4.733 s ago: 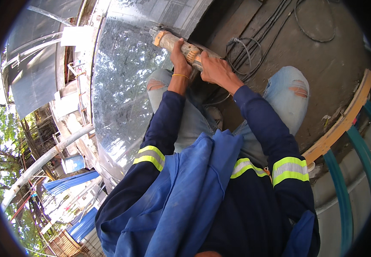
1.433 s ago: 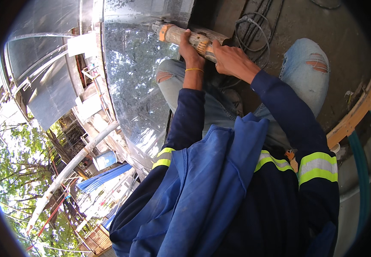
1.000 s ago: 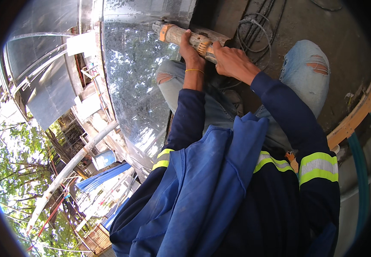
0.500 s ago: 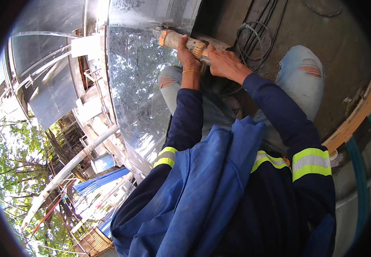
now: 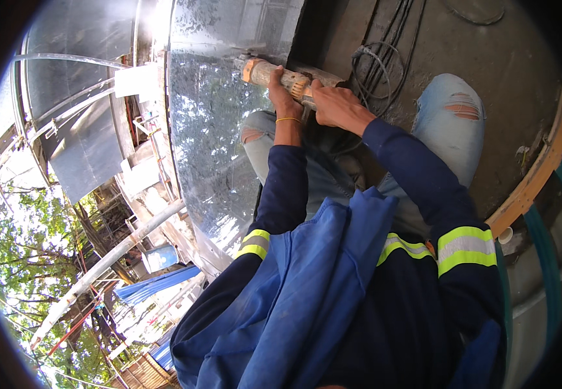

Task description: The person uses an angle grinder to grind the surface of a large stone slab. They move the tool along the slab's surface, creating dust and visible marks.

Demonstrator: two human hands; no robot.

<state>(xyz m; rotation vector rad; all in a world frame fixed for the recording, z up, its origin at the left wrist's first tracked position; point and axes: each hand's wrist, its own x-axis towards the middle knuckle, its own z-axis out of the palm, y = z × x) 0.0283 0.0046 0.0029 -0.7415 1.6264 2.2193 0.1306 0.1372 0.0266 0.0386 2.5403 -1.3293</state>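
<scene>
Both my hands are wrapped around a dusty angle grinder [image 5: 266, 72] with orange parts. My left hand [image 5: 283, 98] grips its body from below, close behind the orange front section. Farther back, my right hand [image 5: 338, 107] is closed around the rear part. The grinder's head lies over the shiny grey panel [image 5: 206, 123], near a line across its surface. Whether its disc touches the panel I cannot tell. Trees and sky reflect in that panel, which also carries greyish smears.
Dark cables [image 5: 385, 61] lie coiled on the grey floor [image 5: 449, 45] beyond my right hand. My knees, in torn jeans [image 5: 453, 129], are on either side. A curved-looking wooden edge [image 5: 540, 175] runs at the right. Left of the panel are a drop, pipes [image 5: 109, 259] and trees.
The view has shifted slightly, so the panel, grinder and hands sit a little lower in it. My grip on the grinder looks the same.
</scene>
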